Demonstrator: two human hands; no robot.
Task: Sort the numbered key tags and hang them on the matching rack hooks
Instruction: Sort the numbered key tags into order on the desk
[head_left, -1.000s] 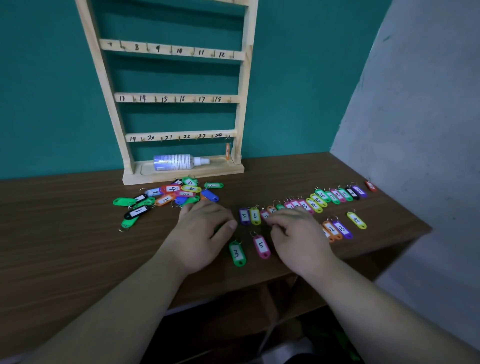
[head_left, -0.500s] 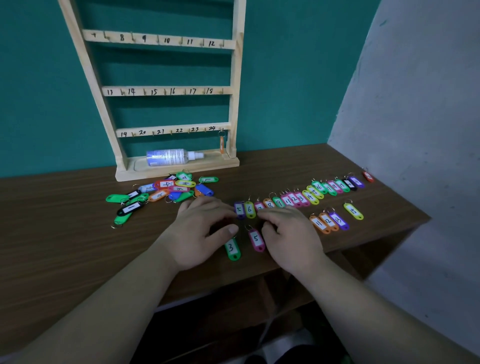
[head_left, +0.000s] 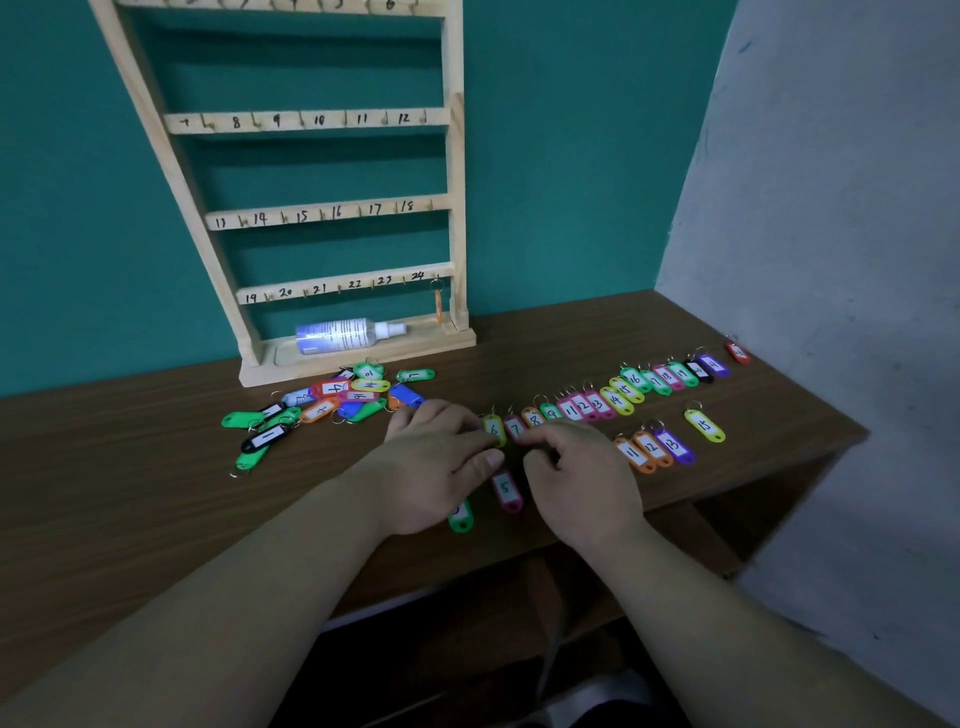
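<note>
Brown desk (head_left: 156, 493), pink tag 5 (head_left: 505, 489) lengthwise toward the rack (head_left: 457, 208).

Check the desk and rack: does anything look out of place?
Yes. A spray bottle lies on its side on the base of the rack, and it is no key tag. One red tag also sits alone at the far right of the desk, apart from the sorted row.

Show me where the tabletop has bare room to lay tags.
Bare: the table left of the loose pile; the strip between the rack base and the sorted row. Crowded: the pile, and around the left hand and right hand.
</note>
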